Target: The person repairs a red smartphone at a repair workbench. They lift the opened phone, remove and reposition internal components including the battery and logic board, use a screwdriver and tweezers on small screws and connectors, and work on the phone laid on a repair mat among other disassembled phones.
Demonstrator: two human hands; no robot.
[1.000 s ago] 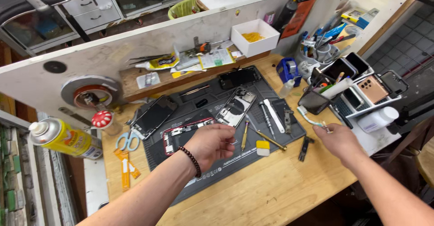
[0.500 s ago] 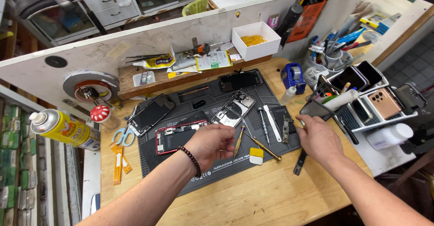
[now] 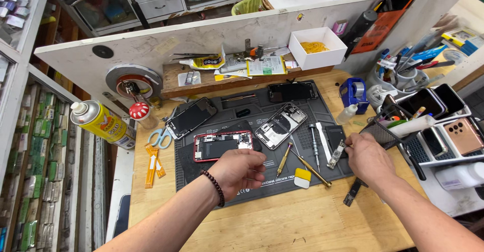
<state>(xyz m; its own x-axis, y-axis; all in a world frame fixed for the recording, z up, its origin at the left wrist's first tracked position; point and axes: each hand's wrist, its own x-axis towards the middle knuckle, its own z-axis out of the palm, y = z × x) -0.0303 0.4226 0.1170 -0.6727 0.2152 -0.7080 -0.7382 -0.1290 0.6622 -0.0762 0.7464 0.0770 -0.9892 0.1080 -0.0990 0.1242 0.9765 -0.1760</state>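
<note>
The left hand [image 3: 241, 167] rests on the near part of the dark work mat [image 3: 262, 184]. Its fingers are curled loosely and its grip holds nothing that can be seen. Just beyond its knuckles lies an opened phone with a red frame [image 3: 222, 145], with its inside parts showing.

The right hand [image 3: 370, 159] is at the right edge of the mat. Its fingertips pinch a small circuit board [image 3: 337, 154], a thin strip that stands tilted with its low end on the mat. So the right grip is closed on that board.

Between the two hands lie a screwdriver with a yellow handle [image 3: 284, 160], a second thin tool with a brass end [image 3: 312, 169] and a little yellow and white pick [image 3: 302, 178]. Farther off on the mat lies an opened silver phone [image 3: 281, 126], tilted, and to its left a dark phone screen [image 3: 191, 117]. A black phone [image 3: 292, 91] lies at the far edge of the mat.

On the wooden surface [image 3: 282, 222] to the left are blue scissors [image 3: 160, 138], a yellow spray can [image 3: 103, 124] lying on its side and orange strips [image 3: 151, 164]. A small black strip [image 3: 352, 195] lies near the right hand. At the far right a rack [image 3: 443, 131] holds several phones, and a white box [image 3: 318, 48] sits on a wooden shelf behind the mat.
</note>
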